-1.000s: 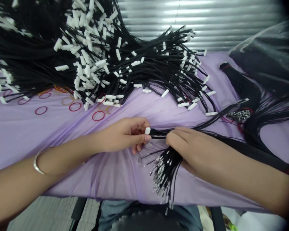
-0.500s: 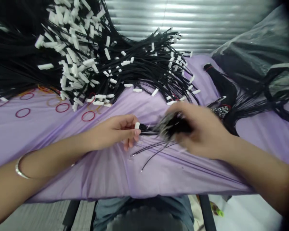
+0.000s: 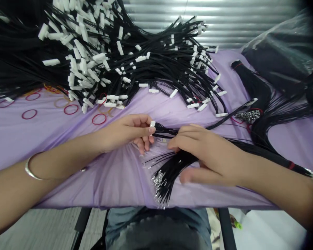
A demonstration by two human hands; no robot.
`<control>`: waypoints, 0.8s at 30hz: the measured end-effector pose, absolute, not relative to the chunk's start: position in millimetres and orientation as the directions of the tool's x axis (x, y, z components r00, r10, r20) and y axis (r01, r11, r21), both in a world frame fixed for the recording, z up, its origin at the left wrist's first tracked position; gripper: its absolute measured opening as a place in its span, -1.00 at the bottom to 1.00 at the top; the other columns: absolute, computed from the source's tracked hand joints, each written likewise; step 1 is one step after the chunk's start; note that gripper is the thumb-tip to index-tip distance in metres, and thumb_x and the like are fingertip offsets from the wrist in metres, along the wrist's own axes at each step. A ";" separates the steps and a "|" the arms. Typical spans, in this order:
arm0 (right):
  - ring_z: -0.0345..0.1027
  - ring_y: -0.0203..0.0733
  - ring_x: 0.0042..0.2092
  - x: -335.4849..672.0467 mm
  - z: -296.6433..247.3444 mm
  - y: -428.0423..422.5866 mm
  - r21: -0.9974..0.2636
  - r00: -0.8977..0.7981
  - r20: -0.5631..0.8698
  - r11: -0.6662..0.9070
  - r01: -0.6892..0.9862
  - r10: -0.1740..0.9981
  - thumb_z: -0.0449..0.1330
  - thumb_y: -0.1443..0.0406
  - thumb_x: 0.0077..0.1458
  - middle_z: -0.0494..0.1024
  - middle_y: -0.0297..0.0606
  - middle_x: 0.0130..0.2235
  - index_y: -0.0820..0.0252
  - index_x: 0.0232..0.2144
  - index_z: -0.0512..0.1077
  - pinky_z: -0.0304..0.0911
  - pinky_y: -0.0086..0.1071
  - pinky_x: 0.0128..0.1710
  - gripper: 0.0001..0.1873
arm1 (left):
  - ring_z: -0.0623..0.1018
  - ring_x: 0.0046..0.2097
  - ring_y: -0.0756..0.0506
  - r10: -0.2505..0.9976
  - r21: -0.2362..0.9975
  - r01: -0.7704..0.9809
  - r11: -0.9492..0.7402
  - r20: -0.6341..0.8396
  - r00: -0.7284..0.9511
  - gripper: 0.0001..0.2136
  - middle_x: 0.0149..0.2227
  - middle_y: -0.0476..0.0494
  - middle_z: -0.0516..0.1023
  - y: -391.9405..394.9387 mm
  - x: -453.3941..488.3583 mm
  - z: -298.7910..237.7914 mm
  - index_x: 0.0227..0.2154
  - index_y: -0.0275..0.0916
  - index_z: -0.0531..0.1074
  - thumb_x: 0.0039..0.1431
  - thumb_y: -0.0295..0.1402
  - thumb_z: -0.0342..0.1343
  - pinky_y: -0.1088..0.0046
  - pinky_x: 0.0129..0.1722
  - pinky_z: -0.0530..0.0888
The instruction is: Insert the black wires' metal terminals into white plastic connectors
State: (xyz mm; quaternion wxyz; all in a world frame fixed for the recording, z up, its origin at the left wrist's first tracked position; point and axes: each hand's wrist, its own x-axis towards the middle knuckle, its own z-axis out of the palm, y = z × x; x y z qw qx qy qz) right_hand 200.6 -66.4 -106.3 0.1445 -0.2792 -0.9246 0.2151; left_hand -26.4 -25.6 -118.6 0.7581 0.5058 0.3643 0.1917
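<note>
My left hand (image 3: 130,133) pinches a small white connector (image 3: 152,123) with thin black wires running out of it to the right. My right hand (image 3: 206,152) is closed over a bundle of black wires (image 3: 169,172) whose metal-tipped ends fan out toward the table's front edge. Its fingertips rest on the wires just right of the connector. The two hands are a few centimetres apart on the purple cloth (image 3: 114,180). A silver bangle (image 3: 31,170) circles my left wrist.
A big heap of black wires with white connectors (image 3: 99,59) fills the back left. Red and orange rubber bands (image 3: 70,109) lie before it. More wire bundles (image 3: 253,86) and a clear plastic bag (image 3: 284,59) sit at the right. A corrugated metal wall stands behind.
My right hand, raised and blurred half a second ago, has come back down onto the cloth with the wire bundle. My left hand has kept the white connector in place.
</note>
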 end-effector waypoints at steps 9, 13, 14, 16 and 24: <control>0.29 -0.22 -0.21 198.1 -115.4 -61.4 -0.487 -0.846 0.141 0.780 0.393 0.514 0.08 0.36 0.22 0.48 -0.21 -0.26 0.27 -0.29 0.49 0.15 -0.29 -0.12 -0.83 | 0.52 -0.54 0.04 0.678 0.947 0.187 0.262 -0.318 0.662 -0.90 -0.51 -0.04 0.51 -28.7 -27.1 -115.9 -0.44 -0.34 0.32 0.19 -0.52 0.08 0.60 -0.55 0.53; 0.29 -0.20 -0.20 198.8 -113.2 -62.4 -0.481 -0.834 0.184 0.788 0.385 0.520 0.15 0.36 0.18 0.47 -0.20 -0.25 0.30 -0.27 0.44 0.18 -0.30 -0.14 -0.89 | 0.52 -0.53 0.04 0.671 0.955 0.217 0.202 -0.297 0.680 -0.92 -0.52 -0.04 0.51 -29.9 -27.3 -115.0 -0.42 -0.35 0.34 0.18 -0.51 0.09 0.62 -0.53 0.51; 0.29 -0.20 -0.22 198.6 -112.3 -62.9 -0.475 -0.839 0.184 0.793 0.380 0.512 0.14 0.36 0.18 0.47 -0.20 -0.28 0.30 -0.32 0.43 0.18 -0.30 -0.16 -0.91 | 0.52 -0.52 0.04 0.669 0.955 0.219 0.198 -0.295 0.682 -0.93 -0.52 -0.04 0.51 -30.0 -27.3 -115.2 -0.42 -0.35 0.34 0.18 -0.50 0.09 0.62 -0.52 0.52; 0.28 -0.19 -0.24 197.9 -111.1 -64.4 -0.457 -0.853 0.161 0.803 0.382 0.497 0.11 0.36 0.20 0.46 -0.20 -0.32 0.28 -0.39 0.44 0.19 -0.29 -0.17 -0.85 | 0.51 -0.52 0.04 0.670 0.956 0.223 0.191 -0.293 0.682 -0.92 -0.52 -0.04 0.51 -30.0 -27.2 -115.9 -0.41 -0.35 0.33 0.19 -0.50 0.09 0.61 -0.52 0.52; 0.27 -0.19 -0.24 194.3 -111.6 -69.3 -0.478 -0.843 0.123 0.776 0.412 0.523 0.06 0.41 0.21 0.45 -0.21 -0.31 0.29 -0.39 0.44 0.19 -0.29 -0.16 -0.82 | 0.51 -0.52 0.04 0.662 0.963 0.223 0.149 -0.265 0.702 -0.95 -0.51 0.00 0.50 -32.0 -28.3 -117.6 -0.36 -0.32 0.34 0.18 -0.45 0.10 0.60 -0.51 0.51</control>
